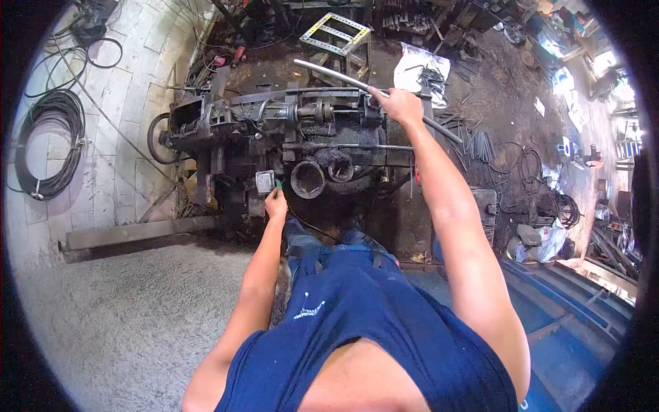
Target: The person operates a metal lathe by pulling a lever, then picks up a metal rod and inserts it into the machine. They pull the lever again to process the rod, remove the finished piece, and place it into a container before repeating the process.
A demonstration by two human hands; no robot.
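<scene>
A dark, greasy machine (274, 113) with shafts and rails lies across the view in front of me. My right hand (399, 106) is closed around a long grey metal rod (329, 73), which slants over the machine's right end. My left hand (276, 204) is closed at the machine's front edge, on a small green part beside a pale square box (265, 182). Right of that hand, two round metal rings (307, 180) sit on the machine's front.
A coiled black cable (51, 144) hangs on the left wall. Behind the machine stands a yellow-and-white frame (335, 33). A white sheet (410, 69) bears dark pieces, and metal rods (478, 145) lie on the floor at right.
</scene>
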